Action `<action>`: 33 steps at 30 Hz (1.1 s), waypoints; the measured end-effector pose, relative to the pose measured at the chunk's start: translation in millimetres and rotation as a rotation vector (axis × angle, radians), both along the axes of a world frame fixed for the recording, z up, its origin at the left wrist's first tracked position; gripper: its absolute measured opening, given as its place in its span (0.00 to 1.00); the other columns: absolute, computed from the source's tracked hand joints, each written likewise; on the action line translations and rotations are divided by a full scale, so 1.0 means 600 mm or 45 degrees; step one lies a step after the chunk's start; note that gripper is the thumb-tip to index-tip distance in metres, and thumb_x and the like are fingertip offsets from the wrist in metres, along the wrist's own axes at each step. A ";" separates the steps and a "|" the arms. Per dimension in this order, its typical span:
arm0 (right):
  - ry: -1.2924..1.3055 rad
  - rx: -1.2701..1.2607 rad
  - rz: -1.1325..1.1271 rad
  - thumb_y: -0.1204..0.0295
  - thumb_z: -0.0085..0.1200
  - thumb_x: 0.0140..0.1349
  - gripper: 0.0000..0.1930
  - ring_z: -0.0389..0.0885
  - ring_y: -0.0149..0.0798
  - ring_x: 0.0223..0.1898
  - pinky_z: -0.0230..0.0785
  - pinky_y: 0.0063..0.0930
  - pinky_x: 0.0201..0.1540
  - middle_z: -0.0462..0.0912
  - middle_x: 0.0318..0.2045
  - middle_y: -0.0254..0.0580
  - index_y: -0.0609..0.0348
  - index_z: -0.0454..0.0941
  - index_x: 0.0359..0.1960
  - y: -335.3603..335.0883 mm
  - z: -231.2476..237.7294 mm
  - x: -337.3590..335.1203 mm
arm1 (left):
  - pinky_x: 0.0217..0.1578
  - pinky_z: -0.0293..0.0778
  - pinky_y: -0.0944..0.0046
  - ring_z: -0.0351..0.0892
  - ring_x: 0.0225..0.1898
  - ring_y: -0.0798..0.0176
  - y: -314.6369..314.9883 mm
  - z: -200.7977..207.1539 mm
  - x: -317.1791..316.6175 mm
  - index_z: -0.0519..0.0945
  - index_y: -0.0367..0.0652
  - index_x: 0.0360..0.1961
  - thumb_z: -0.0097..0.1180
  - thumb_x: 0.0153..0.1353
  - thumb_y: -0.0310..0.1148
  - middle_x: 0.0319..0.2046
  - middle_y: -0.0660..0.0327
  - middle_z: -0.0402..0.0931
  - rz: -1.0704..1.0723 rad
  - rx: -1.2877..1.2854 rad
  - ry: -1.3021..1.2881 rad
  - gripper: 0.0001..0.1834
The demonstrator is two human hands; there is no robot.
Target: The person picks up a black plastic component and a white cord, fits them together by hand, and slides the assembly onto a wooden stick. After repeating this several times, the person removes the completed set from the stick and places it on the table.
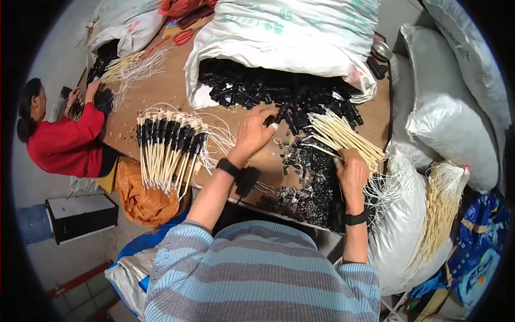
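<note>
My left hand (256,133) is over the middle of the table, its fingers bent around a small black plastic part (269,121). My right hand (352,169) pinches the end of a thin cream stick (321,148), beside a bundle of similar cream sticks (348,137) with white cords. Under and between the hands lies a heap of small black and clear pieces (306,180). Left of my left hand, a row of cream sticks with black sleeves (170,145) lies side by side, white cords trailing right.
A large white woven sack (289,32) spills black tubular parts (236,86) onto the table's far side. Stuffed sacks (450,107) crowd the right edge. At far left a person in red (67,137) works at the same table. Red scissors (183,37) lie at the back.
</note>
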State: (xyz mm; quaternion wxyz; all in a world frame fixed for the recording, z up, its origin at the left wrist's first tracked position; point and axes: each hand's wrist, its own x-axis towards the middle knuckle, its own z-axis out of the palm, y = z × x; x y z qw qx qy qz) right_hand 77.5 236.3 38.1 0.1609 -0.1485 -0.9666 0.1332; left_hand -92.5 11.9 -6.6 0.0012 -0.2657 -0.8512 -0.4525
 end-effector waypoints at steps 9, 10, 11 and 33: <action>0.109 -0.025 0.200 0.78 0.57 0.50 0.05 0.76 0.49 0.31 0.63 0.42 0.37 0.76 0.25 0.44 0.56 0.77 0.30 0.016 0.018 0.009 | 0.42 0.74 0.57 0.81 0.36 0.51 -0.002 -0.027 0.019 0.78 0.40 0.44 0.55 0.47 0.21 0.37 0.53 0.80 0.038 0.093 -0.167 0.19; 0.183 -0.037 0.350 0.76 0.56 0.54 0.08 0.76 0.48 0.28 0.65 0.41 0.33 0.75 0.25 0.44 0.55 0.79 0.37 0.012 0.021 0.006 | 0.42 0.75 0.62 0.82 0.34 0.59 -0.010 -0.025 0.027 0.77 0.41 0.48 0.50 0.49 0.17 0.38 0.58 0.81 -0.069 0.157 -0.161 0.22; 0.181 -0.047 0.355 0.76 0.56 0.54 0.08 0.76 0.48 0.28 0.65 0.41 0.33 0.75 0.25 0.44 0.55 0.79 0.37 0.001 0.020 0.006 | 0.42 0.75 0.62 0.82 0.34 0.59 -0.016 -0.025 0.032 0.77 0.41 0.48 0.50 0.49 0.17 0.38 0.58 0.81 -0.062 0.148 -0.164 0.22; 0.121 -0.003 0.646 0.77 0.56 0.53 0.15 0.71 0.40 0.18 0.63 0.34 0.20 0.66 0.16 0.37 0.52 0.82 0.44 -0.088 -0.003 0.026 | 0.39 0.70 0.56 0.74 0.39 0.51 -0.024 0.019 0.093 0.79 0.42 0.37 0.49 0.55 0.23 0.30 0.57 0.75 -0.396 -0.127 0.333 0.10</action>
